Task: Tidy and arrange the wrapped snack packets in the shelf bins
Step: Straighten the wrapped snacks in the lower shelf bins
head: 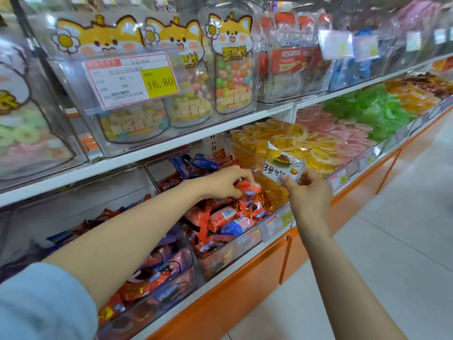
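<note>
Snack packets (pixel 228 217) sit heaped in a clear bin (pixel 247 238) on the lower shelf. Left hand (pixel 228 181) grips a red packet (pixel 245 186) at the pile top. Right hand (pixel 308 195) pinches a burger packet (pixel 284 165) at 2 o'clock of the pile. Risks: the corner pinch slips and the packet lands in the wrong bin; digging pushes the heap over the front wall.

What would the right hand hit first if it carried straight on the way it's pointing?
Probably the yellow ring gummies just beyond. The right hand pinches a burger-print packet and points up and away toward them. That packet would touch them before the fingers, though depth is unclear.
</note>
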Demonstrator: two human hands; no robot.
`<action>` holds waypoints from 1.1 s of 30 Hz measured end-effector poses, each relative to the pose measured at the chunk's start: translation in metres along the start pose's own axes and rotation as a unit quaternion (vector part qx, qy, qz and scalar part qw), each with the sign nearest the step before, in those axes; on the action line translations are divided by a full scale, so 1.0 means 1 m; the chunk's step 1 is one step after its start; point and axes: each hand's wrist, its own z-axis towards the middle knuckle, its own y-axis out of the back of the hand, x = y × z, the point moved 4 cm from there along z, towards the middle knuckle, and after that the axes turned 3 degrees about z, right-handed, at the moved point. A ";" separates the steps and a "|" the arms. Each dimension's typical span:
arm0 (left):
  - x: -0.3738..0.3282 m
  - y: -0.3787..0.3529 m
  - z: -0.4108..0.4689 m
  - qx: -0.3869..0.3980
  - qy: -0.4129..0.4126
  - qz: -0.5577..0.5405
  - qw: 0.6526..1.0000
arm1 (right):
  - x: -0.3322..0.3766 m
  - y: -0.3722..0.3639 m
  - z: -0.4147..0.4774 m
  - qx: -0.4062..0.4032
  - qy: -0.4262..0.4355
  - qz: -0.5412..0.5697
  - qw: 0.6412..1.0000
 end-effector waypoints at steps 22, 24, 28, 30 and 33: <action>0.061 0.006 -0.034 0.070 0.152 0.312 0.935 | -0.001 -0.012 -0.005 0.061 0.006 -0.034 0.998; 0.067 0.008 -0.034 0.029 0.149 0.312 0.938 | 0.000 -0.011 -0.006 0.067 0.011 -0.038 0.997; 0.077 0.006 -0.036 0.011 0.171 0.259 0.951 | 0.000 -0.013 -0.005 0.069 0.008 -0.035 0.997; 0.076 0.007 -0.037 -0.018 0.177 0.232 0.956 | 0.000 -0.013 -0.005 0.067 0.002 -0.034 0.997; 0.073 0.009 -0.033 -0.063 0.191 0.192 0.960 | -0.001 -0.015 -0.005 0.063 -0.002 -0.028 0.998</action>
